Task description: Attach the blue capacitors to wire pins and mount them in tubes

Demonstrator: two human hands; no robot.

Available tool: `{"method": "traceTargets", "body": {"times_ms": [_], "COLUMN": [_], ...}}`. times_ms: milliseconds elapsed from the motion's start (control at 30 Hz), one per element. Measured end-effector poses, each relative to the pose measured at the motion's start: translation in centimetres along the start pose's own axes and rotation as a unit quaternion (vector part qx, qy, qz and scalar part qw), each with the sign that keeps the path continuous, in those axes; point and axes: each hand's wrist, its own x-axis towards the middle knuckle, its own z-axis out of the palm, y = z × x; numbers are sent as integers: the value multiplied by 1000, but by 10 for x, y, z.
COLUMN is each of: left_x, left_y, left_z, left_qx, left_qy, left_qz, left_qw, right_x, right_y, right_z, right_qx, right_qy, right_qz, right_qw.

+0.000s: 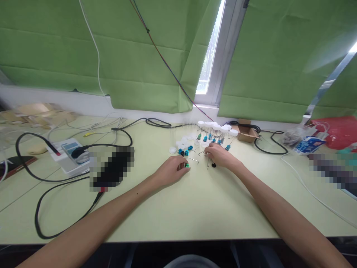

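My left hand [174, 169] is closed, with a small shiny green metal piece [187, 165] between thumb and fingertips. Just beyond it lie small blue metal pieces [190, 148] and a black one [182, 153]. My right hand [219, 154] pinches low over the table among thin bent metal rods; what its fingertips hold is hidden. A thin L-shaped rod [193, 160] lies between the hands. Beside the right hand are another rod [208, 163] and a round black piece [214, 165]. Behind it stand several clear tubes with white caps [216, 127], with blue or green pieces inside.
Loose white lids [173, 150] lie left of the tubes. A small open cardboard box [245, 133] stands at the back right. Black cables [111, 145] and a white power strip [71, 154] occupy the left side. A blue-and-white packet [309, 144] lies at the right.
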Motion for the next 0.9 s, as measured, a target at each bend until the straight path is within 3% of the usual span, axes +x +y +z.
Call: {"method": "traceTargets", "body": {"times_ms": [467,900], "left_x": [0,0], "left_y": [0,-1], "left_z": [0,0], "left_qx": [7,7], "left_qy": [1,-1], "left_qz": [4,8], "left_qw": [1000,1000], "right_x": [0,4], "right_y": [-3,1], "right_z": [3,5], "right_qx": [-15,48], "right_qy": [2,24], "right_qz": [-25,-16], "right_qw": [1000,998]}}
